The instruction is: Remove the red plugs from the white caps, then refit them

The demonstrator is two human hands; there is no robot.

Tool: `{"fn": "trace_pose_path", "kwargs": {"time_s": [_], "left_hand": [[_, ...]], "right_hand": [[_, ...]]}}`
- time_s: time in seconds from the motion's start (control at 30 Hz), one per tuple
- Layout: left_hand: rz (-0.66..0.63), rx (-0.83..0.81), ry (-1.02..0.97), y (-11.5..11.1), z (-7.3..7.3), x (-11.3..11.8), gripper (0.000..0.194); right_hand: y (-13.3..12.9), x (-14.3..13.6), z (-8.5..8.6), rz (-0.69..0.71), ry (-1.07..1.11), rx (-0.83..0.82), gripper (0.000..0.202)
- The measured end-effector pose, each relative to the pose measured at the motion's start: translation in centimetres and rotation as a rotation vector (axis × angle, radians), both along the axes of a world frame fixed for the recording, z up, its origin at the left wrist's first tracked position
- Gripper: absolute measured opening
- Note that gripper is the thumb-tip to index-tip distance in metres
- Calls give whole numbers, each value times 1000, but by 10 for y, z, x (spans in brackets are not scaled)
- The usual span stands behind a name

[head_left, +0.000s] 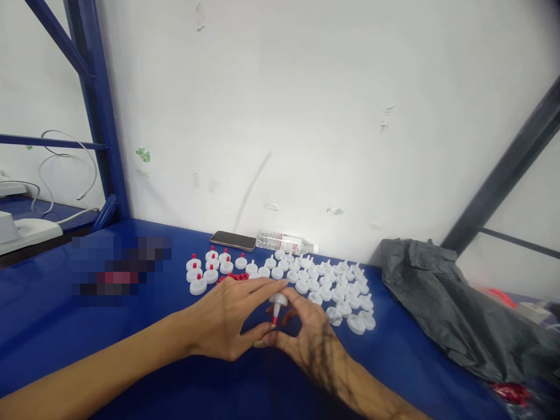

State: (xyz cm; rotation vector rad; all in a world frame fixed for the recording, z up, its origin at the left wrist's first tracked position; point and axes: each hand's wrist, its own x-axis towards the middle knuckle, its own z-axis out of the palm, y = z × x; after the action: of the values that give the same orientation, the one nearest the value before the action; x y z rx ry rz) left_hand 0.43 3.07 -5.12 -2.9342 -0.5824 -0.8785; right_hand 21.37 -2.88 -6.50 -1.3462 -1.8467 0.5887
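Between my hands is a white nozzle cap [278, 300], its spout pointing down with a small red tip on the end. My left hand [230, 318] grips it from the left, and my right hand [310, 329] from the right, thumbs together at the red tip. Beyond my fingers lie several white nozzle caps [326, 281] without red tips. Several caps with red tips [198, 284] stand upright to the left. A pile of small red tips [236, 276] is partly hidden behind my left hand.
A dark phone [233, 240] and a clear plastic bottle [286, 242] lie near the wall. A dark grey bag [450, 309] covers the right side of the blue table [175, 373]. Blue frame posts [105, 111] stand left; a blurred patch lies at left.
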Motion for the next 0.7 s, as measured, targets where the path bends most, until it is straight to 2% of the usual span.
{"fn": "trace_pose_path", "kwargs": {"time_s": [0.13,0.43,0.57,0.7], "left_hand": [[-18,-3,-35,2,-3,2,63],[-124,-119,-179,8,-6,7,59],[-132,-154,-218,7,-7,8,64],[-113,-256,-212,5,-7,8,60]], "right_hand": [[4,4,-1,23,-48,-27,38],[8,8,-1,92,46,-30,19],[7,8,1,126,97,-50,10],[4,7,3,154,150,-99,9]]}}
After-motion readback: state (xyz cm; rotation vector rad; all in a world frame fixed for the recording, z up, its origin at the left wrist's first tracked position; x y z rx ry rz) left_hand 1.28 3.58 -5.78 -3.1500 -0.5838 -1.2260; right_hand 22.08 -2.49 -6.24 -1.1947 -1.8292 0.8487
